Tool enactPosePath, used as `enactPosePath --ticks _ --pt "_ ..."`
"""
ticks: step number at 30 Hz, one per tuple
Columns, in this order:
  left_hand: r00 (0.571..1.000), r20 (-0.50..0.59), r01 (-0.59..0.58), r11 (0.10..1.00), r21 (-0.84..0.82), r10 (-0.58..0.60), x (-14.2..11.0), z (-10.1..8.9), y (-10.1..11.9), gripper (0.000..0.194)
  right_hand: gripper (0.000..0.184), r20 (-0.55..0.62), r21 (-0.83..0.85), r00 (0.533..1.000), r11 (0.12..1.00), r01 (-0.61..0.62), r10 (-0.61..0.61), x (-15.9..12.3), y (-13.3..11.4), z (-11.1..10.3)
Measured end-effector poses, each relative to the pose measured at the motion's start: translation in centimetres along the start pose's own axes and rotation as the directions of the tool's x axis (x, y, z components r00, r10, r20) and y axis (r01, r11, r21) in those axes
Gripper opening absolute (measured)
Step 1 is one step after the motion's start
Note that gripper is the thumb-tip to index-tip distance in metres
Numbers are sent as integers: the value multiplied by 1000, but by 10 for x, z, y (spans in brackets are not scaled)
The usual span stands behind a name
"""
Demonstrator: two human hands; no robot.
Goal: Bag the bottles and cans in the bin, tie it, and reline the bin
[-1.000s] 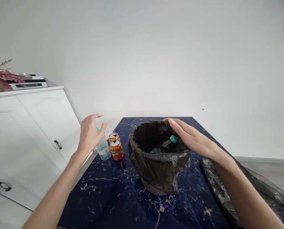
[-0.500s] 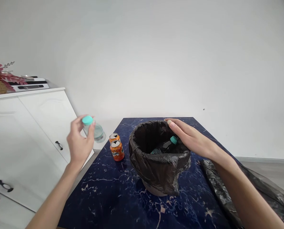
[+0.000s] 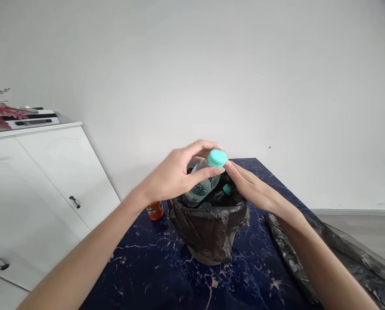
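Observation:
My left hand holds a clear plastic bottle by its neck, just below the turquoise cap. The bottle tilts over the mouth of a bin lined with a black plastic bag, its base low and to the left. My right hand grips the bin's right far rim, fingers and thumb close together on the liner. Down in the bin lies another bottle with a turquoise cap. An orange drink can stands left of the bin, partly covered by my left wrist.
The bin stands on a dark blue marble-patterned table. Black plastic bags lie along the right side, under my right forearm. A white cabinet stands to the left, with flowers and a white box on top. Behind is a white wall.
My left hand has carried the bottle rightward, from beyond the cans to over the bin. It now hides one of the two cans. My right hand stays at the rim.

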State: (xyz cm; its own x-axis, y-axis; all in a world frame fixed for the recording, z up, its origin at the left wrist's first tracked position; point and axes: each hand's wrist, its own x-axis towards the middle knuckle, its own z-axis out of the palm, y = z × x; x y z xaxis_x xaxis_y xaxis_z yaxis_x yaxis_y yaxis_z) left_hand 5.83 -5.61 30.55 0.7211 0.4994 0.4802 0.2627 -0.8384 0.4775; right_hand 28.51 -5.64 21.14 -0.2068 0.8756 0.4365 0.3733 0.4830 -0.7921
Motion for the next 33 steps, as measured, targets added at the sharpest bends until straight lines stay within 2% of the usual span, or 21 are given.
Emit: enactPosePath --ticks 2,5,10,13,19,22,24,28,31,33 --pt "990 104 93 996 9 -94 7 8 -14 30 71 3 26 1000 1000 -13 13 1 0 0" --pt "971 179 157 988 6 -156 14 18 -28 33 73 17 55 999 998 -33 32 1 1 0" --pt "973 181 125 984 125 -146 24 30 -34 32 73 -13 34 1000 999 -25 25 1 1 1" --pt "972 183 111 971 210 -151 25 31 -35 35 66 -46 -19 999 1000 1 -2 1 -2 1" --pt "951 177 200 942 270 -253 7 22 -44 53 52 -21 -187 1000 982 3 -7 1 -5 -1" --pt "939 191 227 932 283 -286 -2 18 -50 60 53 -87 -222 996 975 -10 -9 2 0 -2" --pt "942 154 246 927 284 -297 -6 15 -54 59 55 -151 -225 988 974 -22 -12 3 2 -2" --pt "958 5 275 929 246 -285 -10 13 -53 44 55 -231 -218 972 976 -1 -50 1 1 -2" --pt "958 -125 277 943 187 -256 -16 8 -48 29 40 -248 -248 961 967 60 -123 -4 -7 -1" --pt "941 -242 283 944 172 -238 -24 2 -50 23 28 -246 -270 951 956 119 -188 -7 -13 0"
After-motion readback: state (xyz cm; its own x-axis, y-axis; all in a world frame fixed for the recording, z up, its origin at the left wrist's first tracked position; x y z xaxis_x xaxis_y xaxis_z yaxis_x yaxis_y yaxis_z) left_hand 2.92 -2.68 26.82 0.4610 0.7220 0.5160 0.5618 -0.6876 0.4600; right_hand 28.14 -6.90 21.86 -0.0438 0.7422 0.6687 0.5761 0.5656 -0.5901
